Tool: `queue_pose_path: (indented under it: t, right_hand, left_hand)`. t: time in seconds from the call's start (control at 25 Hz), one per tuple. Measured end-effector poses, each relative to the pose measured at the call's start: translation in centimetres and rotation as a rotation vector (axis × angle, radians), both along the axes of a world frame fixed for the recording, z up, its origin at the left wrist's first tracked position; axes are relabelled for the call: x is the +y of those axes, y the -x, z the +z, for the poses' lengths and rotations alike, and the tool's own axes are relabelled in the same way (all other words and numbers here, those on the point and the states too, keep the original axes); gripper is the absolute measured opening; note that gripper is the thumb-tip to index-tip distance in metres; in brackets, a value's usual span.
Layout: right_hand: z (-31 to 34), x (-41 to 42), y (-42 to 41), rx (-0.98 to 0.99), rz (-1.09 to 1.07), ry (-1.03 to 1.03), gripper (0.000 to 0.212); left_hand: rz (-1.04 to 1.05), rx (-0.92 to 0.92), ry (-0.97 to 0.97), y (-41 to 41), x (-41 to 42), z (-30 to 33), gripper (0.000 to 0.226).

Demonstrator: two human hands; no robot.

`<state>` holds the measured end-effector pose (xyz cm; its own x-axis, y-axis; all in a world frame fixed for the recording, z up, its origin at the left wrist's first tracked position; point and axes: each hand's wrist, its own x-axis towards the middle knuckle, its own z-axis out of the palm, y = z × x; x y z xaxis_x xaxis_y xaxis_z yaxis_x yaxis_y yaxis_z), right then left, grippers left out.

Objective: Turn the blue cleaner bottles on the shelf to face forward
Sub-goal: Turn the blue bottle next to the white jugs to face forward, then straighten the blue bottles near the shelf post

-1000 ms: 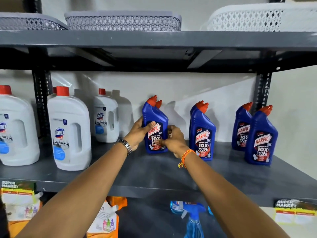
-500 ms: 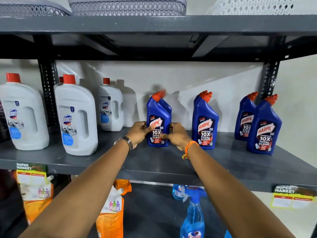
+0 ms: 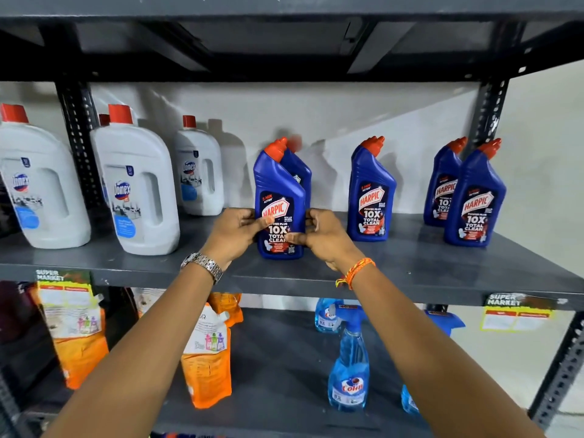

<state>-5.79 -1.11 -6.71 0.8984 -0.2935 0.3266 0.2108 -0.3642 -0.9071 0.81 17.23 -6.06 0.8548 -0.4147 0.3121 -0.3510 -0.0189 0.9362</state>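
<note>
Several blue cleaner bottles with red caps stand on the grey shelf [image 3: 410,267]. The front left blue bottle [image 3: 278,191] stands upright, label towards me. My left hand [image 3: 235,232] grips its left side and my right hand [image 3: 322,235] grips its right side, low on the label. Another blue bottle [image 3: 300,172] stands just behind it, mostly hidden. A middle blue bottle [image 3: 371,197] stands to the right, label forward. At the far right a front blue bottle [image 3: 477,200] partly covers a rear blue bottle [image 3: 442,188].
White jugs [image 3: 136,191] with red caps fill the shelf's left side. A black upright post [image 3: 77,137] stands behind them. Below are orange refill pouches [image 3: 205,358] and blue spray bottles [image 3: 349,368]. The upper shelf's underside [image 3: 284,42] hangs overhead.
The view has dropped and closed in. Both hands keep their hold on the front left bottle, which now stands straighter with its label more squarely towards me.
</note>
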Motion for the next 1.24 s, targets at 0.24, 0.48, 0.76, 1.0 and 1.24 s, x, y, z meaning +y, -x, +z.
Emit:
queue_pose_path:
  t: [0.24,0.48,0.76,1.0,1.24]
  right_hand:
    - [-0.2,0.9,1.2,-0.022,-0.012,0.027,0.054]
    - [0.1,1.4,1.7,-0.016,-0.004,0.016,0.057]
    - [1.7,-7.5,5.0,-0.277,-0.287,-0.239,0.056]
    - [3.3,-14.7,4.3,-0.005,-0.330,-0.114,0.068]
    - [3.1,-16.0,4.8,-0.001,-0.151,-0.201,0.041]
  left_hand:
    - [0.046,-0.060,0.001,1.3,0.3,-0.2,0.020]
    - [0.073,-0.033,-0.014,2.0,0.3,-0.3,0.033]
    - [0.257,-0.269,0.320,8.2,-2.6,-1.3,0.030]
    - [-0.031,-0.005,-0.111,8.8,-16.0,1.5,0.054]
    - [0.089,0.051,-0.107,4.5,-19.5,1.7,0.029]
